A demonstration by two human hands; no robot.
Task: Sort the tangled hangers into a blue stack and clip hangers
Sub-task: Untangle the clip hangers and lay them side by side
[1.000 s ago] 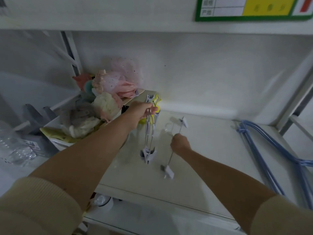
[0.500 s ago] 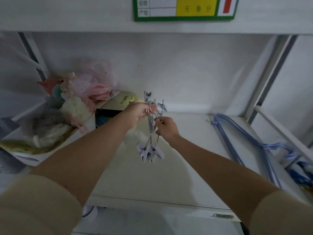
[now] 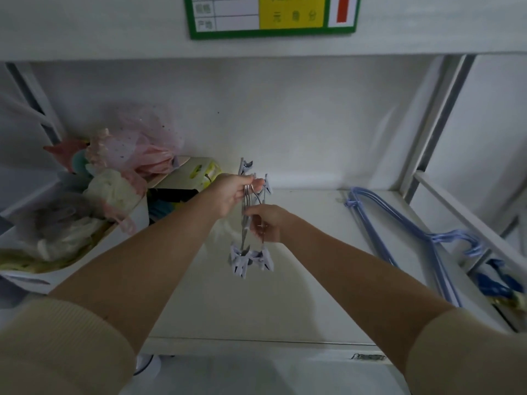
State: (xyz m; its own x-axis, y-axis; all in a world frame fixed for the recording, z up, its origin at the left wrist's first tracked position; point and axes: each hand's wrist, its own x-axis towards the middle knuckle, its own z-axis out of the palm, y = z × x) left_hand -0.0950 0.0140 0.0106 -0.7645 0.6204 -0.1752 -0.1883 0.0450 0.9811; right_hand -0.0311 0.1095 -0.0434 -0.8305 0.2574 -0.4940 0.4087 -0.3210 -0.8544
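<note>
A bunch of metal clip hangers [image 3: 251, 259] with pale lilac clips hangs upright above the white shelf [image 3: 299, 303]. My left hand [image 3: 232, 192] grips the bunch near its top, by the wire hooks. My right hand [image 3: 266, 222] is closed on the wires just below, in the middle of the bunch. Several clips dangle together at the bottom, and a few stick up above my left hand. A stack of blue wire hangers [image 3: 399, 240] lies flat on the shelf at the right, hooks toward the right edge.
A white bin [image 3: 94, 252] full of pink and cream fabric items stands at the left. A yellow-green box [image 3: 196, 173] lies behind my left hand. Shelf posts [image 3: 436, 129] rise at the right. A green-framed label [image 3: 271, 17] hangs on the upper shelf edge.
One second ago my right hand held a single clip hanger apart from the bunch. It has brought that hanger against the bunch in my left hand. The view has shifted right.
</note>
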